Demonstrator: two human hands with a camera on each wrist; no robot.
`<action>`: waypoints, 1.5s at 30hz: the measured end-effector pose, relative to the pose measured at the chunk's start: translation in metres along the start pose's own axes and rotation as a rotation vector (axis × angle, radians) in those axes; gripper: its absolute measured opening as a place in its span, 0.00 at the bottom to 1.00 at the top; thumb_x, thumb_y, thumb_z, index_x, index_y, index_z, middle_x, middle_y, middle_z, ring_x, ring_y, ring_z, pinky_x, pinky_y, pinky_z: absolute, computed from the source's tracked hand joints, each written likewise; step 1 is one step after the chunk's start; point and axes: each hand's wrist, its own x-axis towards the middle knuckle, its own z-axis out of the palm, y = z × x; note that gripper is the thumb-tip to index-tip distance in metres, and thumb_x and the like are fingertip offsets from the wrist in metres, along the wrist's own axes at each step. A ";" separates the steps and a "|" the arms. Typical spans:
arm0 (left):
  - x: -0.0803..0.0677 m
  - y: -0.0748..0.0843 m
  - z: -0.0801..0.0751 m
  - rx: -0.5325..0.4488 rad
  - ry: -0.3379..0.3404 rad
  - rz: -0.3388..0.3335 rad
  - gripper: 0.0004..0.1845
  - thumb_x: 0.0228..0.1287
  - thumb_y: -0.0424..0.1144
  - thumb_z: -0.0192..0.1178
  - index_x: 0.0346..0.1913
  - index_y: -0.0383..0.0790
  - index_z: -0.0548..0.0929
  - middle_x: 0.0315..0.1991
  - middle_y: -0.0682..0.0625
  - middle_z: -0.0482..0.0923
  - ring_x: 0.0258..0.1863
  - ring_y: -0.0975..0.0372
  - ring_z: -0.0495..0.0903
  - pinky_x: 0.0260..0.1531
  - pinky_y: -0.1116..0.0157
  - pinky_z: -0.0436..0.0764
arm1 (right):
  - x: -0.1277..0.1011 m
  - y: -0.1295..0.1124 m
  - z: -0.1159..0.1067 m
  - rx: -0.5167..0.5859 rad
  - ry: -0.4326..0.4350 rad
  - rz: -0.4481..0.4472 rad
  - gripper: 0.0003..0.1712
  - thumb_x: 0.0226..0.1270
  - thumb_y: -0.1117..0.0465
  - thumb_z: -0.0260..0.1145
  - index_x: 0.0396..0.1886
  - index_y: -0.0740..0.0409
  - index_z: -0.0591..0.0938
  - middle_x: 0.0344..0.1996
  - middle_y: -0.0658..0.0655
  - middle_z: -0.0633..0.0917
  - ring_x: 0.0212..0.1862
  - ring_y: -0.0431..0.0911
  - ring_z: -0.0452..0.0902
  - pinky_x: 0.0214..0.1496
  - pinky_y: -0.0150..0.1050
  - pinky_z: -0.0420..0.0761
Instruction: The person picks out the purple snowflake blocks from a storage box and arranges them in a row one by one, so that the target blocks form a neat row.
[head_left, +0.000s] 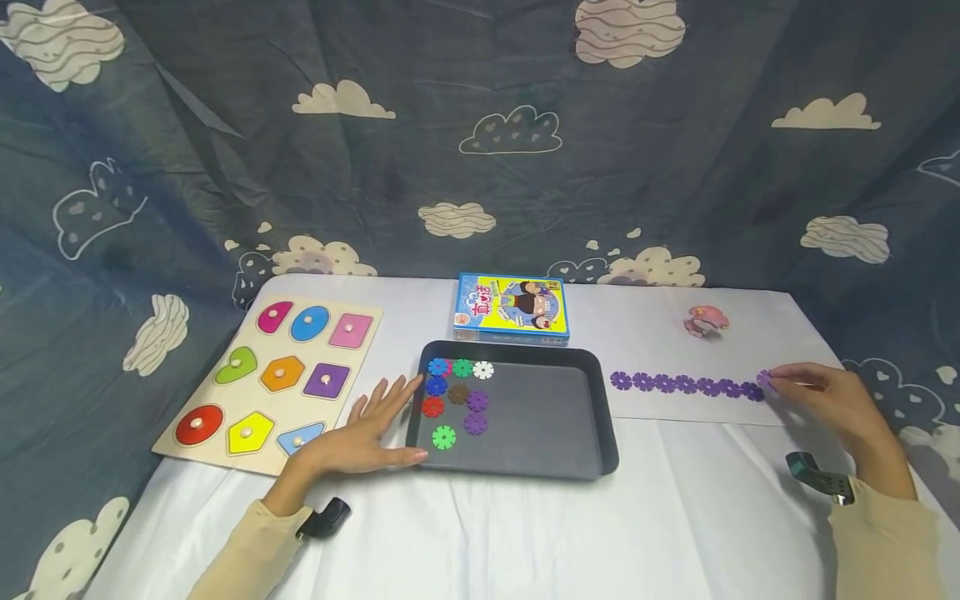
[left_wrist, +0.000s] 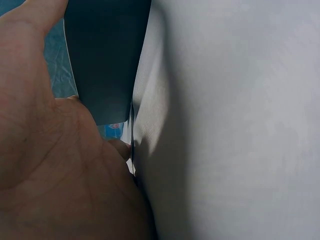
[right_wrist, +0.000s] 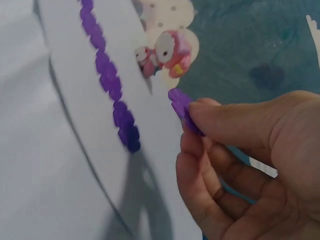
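Observation:
My right hand (head_left: 817, 396) pinches a purple snowflake disc (right_wrist: 181, 106) between thumb and fingers, just right of a row of purple discs (head_left: 684, 384) lying on a white sheet (head_left: 675, 333). The same row (right_wrist: 111, 85) runs up the right wrist view. My left hand (head_left: 367, 429) lies flat with straight fingers against the left rim of a dark tray (head_left: 570, 454), holding nothing. Several coloured discs (head_left: 456, 394) sit in the tray's left part. The left wrist view shows only my palm (left_wrist: 55, 175) beside the tray's wall (left_wrist: 105, 60).
A wooden shape puzzle board (head_left: 273, 379) lies at the left. A blue and yellow box (head_left: 512, 308) stands behind the tray. A small pink toy figure (head_left: 707, 320) sits behind the purple row. White cloth (head_left: 525, 533) covers the table; a cloud-patterned curtain hangs behind.

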 end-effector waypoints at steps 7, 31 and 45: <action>0.000 0.000 0.001 -0.003 -0.009 0.001 0.57 0.59 0.68 0.63 0.81 0.65 0.36 0.82 0.45 0.30 0.80 0.46 0.24 0.75 0.39 0.27 | -0.003 0.015 0.002 -0.024 -0.012 0.021 0.40 0.72 0.39 0.61 0.63 0.72 0.74 0.65 0.79 0.69 0.64 0.74 0.64 0.54 0.73 0.70; 0.001 0.001 0.000 -0.013 0.000 -0.003 0.57 0.58 0.68 0.63 0.81 0.65 0.37 0.83 0.45 0.30 0.80 0.46 0.24 0.75 0.39 0.27 | 0.008 0.022 0.006 -0.046 -0.005 0.182 0.35 0.74 0.50 0.61 0.69 0.70 0.68 0.68 0.78 0.65 0.66 0.75 0.58 0.60 0.75 0.66; 0.002 -0.002 0.002 -0.006 -0.001 -0.001 0.57 0.59 0.68 0.63 0.80 0.66 0.36 0.83 0.46 0.30 0.80 0.47 0.24 0.75 0.39 0.27 | 0.008 0.018 0.010 -0.084 0.077 0.156 0.30 0.73 0.55 0.61 0.65 0.72 0.71 0.65 0.79 0.68 0.65 0.75 0.59 0.62 0.76 0.61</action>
